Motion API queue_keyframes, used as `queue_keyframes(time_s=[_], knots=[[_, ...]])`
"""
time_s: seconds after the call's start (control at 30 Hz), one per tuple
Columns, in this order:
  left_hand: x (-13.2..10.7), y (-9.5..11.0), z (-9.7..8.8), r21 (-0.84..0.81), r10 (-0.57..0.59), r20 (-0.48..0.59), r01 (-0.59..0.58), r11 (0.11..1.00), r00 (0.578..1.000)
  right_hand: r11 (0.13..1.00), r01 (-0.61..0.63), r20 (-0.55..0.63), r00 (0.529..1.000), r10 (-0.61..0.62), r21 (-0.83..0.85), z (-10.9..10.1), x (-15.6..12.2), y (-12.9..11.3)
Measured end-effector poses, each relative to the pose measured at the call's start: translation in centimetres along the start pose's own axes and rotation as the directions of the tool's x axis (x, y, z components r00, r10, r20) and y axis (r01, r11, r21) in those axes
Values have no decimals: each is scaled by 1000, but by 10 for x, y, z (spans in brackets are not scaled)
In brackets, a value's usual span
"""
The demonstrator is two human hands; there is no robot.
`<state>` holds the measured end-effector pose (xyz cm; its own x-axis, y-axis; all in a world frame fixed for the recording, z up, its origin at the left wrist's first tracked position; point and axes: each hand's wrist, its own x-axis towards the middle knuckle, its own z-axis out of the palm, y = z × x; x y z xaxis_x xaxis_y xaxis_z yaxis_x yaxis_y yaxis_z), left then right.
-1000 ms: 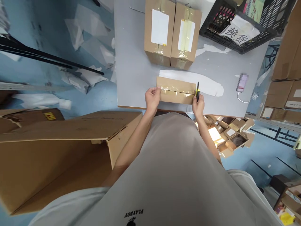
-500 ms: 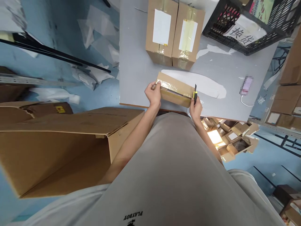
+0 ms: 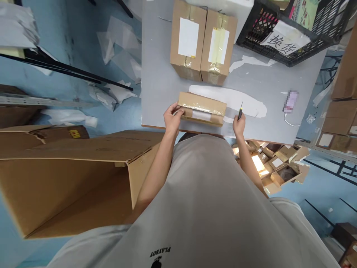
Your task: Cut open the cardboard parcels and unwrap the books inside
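Note:
A small cardboard box lies near the front edge of the grey table, its top flaps parted along the taped seam. Something whitish shows through the gap; its kind cannot be made out. My left hand pinches the box's left end, thumb at the opening and fingers behind. To the right of the box, apart from it, my right hand is closed around a utility knife with a black and yellow handle. The blade points away from me.
Two taped cartons stand at the back of the table, beside a black plastic crate. A white paper sheet lies behind the small box. A large open carton is at my left; discarded boxes are heaped at right.
The small box's flaps have spread apart, baring its inside. My right hand with the utility knife has moved right, off the box. My left hand and the box have shifted slightly left.

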<state>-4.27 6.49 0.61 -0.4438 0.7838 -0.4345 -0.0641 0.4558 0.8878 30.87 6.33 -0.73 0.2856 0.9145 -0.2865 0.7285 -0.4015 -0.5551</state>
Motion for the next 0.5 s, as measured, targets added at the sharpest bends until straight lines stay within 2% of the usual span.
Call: queue_keyframes(time_s=[0.1, 0.17, 0.23, 0.3, 0.33, 0.4, 0.5], knots=[[-3, 1, -9, 45, 23, 64, -26, 999, 998, 960, -235, 13, 971, 240, -152, 8, 12, 16], [-6, 2, -13, 83, 34, 94, -42, 996, 995, 951, -242, 39, 967, 253, -193, 13, 14, 21], [-8, 4, -16, 113, 44, 111, -57, 992, 993, 977, -145, -9, 989, 146, -159, 16, 13, 21], [-10, 7, -17, 124, 46, 117, -61, 990, 992, 997, 56, -77, 995, -60, -47, 16, 10, 13], [-11, 8, -17, 125, 48, 117, -63, 990, 992, 983, 182, -93, 979, -179, 14, 14, 8, 6], [-12, 8, -16, 124, 69, 122, -85, 989, 990, 911, 401, -58, 916, -397, 94, 8, 3, -14], [-11, 5, -14, 126, 145, 149, -165, 978, 978, 813, 567, 69, 813, -578, 136, -7, 2, -46]])
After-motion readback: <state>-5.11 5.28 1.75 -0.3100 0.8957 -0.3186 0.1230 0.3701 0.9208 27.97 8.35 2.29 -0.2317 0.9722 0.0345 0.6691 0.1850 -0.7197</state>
